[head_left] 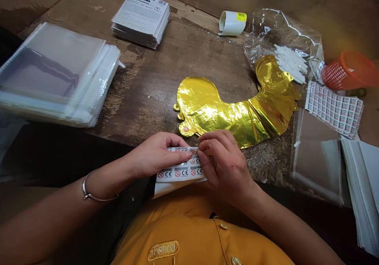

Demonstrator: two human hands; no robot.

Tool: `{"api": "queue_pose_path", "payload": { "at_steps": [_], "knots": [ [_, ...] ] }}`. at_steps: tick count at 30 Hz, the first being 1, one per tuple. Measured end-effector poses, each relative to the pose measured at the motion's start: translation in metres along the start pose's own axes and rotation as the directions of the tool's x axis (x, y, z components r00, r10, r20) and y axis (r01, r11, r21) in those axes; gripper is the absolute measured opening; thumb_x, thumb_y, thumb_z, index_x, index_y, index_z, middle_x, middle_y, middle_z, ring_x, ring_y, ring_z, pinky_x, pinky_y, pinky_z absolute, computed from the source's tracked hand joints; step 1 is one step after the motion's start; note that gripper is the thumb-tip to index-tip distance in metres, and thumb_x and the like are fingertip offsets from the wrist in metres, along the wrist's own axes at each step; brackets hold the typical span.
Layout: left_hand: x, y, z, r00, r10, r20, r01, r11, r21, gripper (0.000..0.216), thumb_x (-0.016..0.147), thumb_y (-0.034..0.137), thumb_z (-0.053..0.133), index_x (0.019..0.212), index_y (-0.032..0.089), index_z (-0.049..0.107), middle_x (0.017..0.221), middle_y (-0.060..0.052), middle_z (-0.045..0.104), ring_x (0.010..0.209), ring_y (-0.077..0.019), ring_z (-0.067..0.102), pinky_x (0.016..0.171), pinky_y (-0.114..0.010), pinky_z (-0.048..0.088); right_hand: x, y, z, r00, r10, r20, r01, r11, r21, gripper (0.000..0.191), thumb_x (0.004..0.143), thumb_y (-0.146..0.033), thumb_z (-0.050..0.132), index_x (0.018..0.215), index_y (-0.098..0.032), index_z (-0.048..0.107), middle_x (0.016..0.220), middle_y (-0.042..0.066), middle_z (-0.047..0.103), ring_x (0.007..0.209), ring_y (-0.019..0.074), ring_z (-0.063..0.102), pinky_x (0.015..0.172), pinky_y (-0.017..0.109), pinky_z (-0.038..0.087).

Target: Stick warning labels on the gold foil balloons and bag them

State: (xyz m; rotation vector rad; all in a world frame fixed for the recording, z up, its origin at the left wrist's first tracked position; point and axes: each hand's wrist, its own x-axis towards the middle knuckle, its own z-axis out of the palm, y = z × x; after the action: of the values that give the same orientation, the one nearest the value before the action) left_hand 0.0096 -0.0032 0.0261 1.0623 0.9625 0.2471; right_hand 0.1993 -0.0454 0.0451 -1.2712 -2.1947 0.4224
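looks like the left hand (156, 154) grips the sticker sheet (181, 173) steady so the right hand (226, 166) fingers can pinch its top edge, gold balloons (231, 115) just beyond.

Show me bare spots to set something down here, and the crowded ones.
Bare wood lies between the clear bag stack, printed cards and gold foil balloons, and between the cards and label roll. Crowded on the right: plastic bag, orange basket, sticker sheet, clear sleeves. Left hand and right hand hold a sticker strip at the near edge.
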Motion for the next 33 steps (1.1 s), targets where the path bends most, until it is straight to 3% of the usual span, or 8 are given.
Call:
{"api": "queue_pose_path", "payload": {
  "at_steps": [3, 5, 7, 9, 10, 12, 17, 33],
  "knots": [
    [-0.006, 0.002, -0.002, 0.991, 0.114, -0.068, -0.092, 0.96, 0.266, 0.021, 0.08, 0.036, 0.063, 0.079, 0.016, 0.067, 0.067, 0.001, 0.065, 0.06, -0.0119, 0.056, 0.054, -0.021, 0.042, 0.0, -0.007, -0.014, 0.997, 0.073, 0.0, -0.073, 0.996, 0.056, 0.007, 0.086, -0.011, 0.054, 0.085, -0.017, 0.056, 0.095, 0.008, 0.061, 0.095, 0.0188, 0.055, 0.084, 0.036, 0.048],
    [-0.011, 0.003, -0.004, 0.951, 0.292, -0.1, -0.204, 0.839, 0.505, 0.018, 0.084, 0.033, 0.058, 0.084, 0.018, 0.069, 0.074, -0.001, 0.068, 0.066, -0.0141, 0.061, 0.059, -0.024, 0.045, 0.004, -0.002, -0.021, 0.982, 0.181, -0.056, -0.174, 0.979, 0.111, 0.005, 0.086, -0.014, 0.056, 0.084, -0.018, 0.058, 0.096, 0.007, 0.062, 0.095, 0.0185, 0.057, 0.084, 0.036, 0.048],
    [-0.014, 0.004, -0.007, 0.859, 0.51, -0.045, -0.327, 0.614, 0.719, 0.017, 0.088, 0.027, 0.054, 0.088, 0.019, 0.069, 0.09, -0.004, 0.071, 0.08, -0.0172, 0.065, 0.071, -0.028, 0.049, 0.012, 0.01, -0.021, 0.921, 0.368, -0.128, -0.331, 0.912, 0.241, 0.004, 0.085, -0.02, 0.059, 0.081, -0.019, 0.06, 0.09, 0.005, 0.063, 0.086, 0.0177, 0.06, 0.078, 0.034, 0.05],
    [-0.013, 0.003, -0.011, 0.746, 0.659, 0.096, -0.41, 0.341, 0.846, 0.017, 0.089, 0.023, 0.052, 0.087, 0.02, 0.068, 0.111, -0.006, 0.07, 0.103, -0.0218, 0.064, 0.093, -0.037, 0.046, 0.021, 0.025, -0.012, 0.816, 0.556, -0.157, -0.463, 0.792, 0.398, 0.009, 0.082, -0.027, 0.063, 0.078, -0.018, 0.062, 0.078, 0.003, 0.064, 0.07, 0.0153, 0.059, 0.066, 0.032, 0.05],
    [-0.01, 0.003, -0.014, 0.705, 0.688, 0.169, -0.43, 0.226, 0.874, 0.016, 0.09, 0.021, 0.051, 0.086, 0.02, 0.067, 0.12, -0.006, 0.067, 0.114, -0.0241, 0.06, 0.103, -0.043, 0.039, 0.025, 0.033, -0.005, 0.775, 0.613, -0.155, -0.497, 0.742, 0.45, 0.012, 0.08, -0.029, 0.065, 0.077, -0.018, 0.063, 0.073, 0.002, 0.063, 0.064, 0.0141, 0.057, 0.061, 0.03, 0.049],
    [-0.001, 0.0, -0.019, 0.686, 0.677, 0.268, -0.441, 0.093, 0.893, 0.015, 0.09, 0.02, 0.051, 0.085, 0.02, 0.066, 0.131, -0.006, 0.062, 0.127, -0.0265, 0.051, 0.114, -0.052, 0.023, 0.03, 0.044, 0.009, 0.755, 0.639, -0.147, -0.518, 0.718, 0.465, 0.014, 0.078, -0.03, 0.066, 0.076, -0.016, 0.065, 0.071, 0.002, 0.063, 0.061, 0.0132, 0.056, 0.057, 0.029, 0.048],
    [0.016, -0.008, -0.027, 0.731, 0.61, 0.307, -0.46, 0.107, 0.882, 0.017, 0.091, 0.018, 0.048, 0.089, 0.019, 0.065, 0.135, -0.009, 0.059, 0.13, -0.0224, 0.05, 0.117, -0.052, 0.018, 0.031, 0.051, 0.027, 0.813, 0.55, -0.191, -0.496, 0.827, 0.266, 0.013, 0.08, -0.028, 0.063, 0.074, -0.017, 0.066, 0.076, 0.005, 0.065, 0.068, 0.015, 0.057, 0.062, 0.031, 0.047],
    [0.018, -0.016, -0.028, 0.709, 0.634, 0.308, -0.473, 0.104, 0.875, 0.019, 0.092, 0.016, 0.045, 0.09, 0.016, 0.063, 0.131, -0.014, 0.06, 0.128, -0.0219, 0.052, 0.117, -0.05, 0.024, 0.035, 0.041, 0.039, 0.878, 0.415, -0.239, -0.411, 0.909, 0.07, 0.01, 0.079, -0.022, 0.062, 0.069, -0.02, 0.063, 0.074, 0.003, 0.064, 0.078, 0.0194, 0.057, 0.074, 0.036, 0.045]
  ]
}}
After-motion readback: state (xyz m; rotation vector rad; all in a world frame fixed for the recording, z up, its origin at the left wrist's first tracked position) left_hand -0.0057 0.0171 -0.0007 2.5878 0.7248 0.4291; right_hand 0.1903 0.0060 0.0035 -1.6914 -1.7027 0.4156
